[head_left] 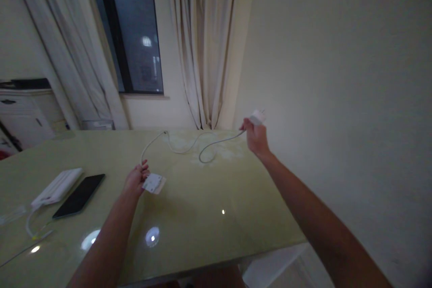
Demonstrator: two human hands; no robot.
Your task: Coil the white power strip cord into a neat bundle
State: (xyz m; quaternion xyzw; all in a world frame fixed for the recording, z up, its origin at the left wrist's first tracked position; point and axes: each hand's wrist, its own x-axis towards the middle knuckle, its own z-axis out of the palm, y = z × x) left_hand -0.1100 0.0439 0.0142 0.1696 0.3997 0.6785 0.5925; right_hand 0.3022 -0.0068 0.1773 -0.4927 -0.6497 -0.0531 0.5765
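Note:
My left hand [135, 179] is closed, over the table, around the end of a thin white cable [182, 150]. A small white square block [154, 182] with dark marks on its face sticks out beside those fingers; its exact kind is unclear. The cable loops across the tabletop towards my right hand [257, 137]. Raised above the table's far right edge, that hand is closed on a white plug [258, 117], with its prongs pointing away to the upper right. Near its fingers the cable looks grey in the shade.
On the left of the glossy table [202, 220] lie a white power strip-like block [57, 185] with a cord and a dark phone or tablet [79, 195]. Curtains [205, 45] and a window [135, 27] stand behind; a plain wall [330, 76] rises at right.

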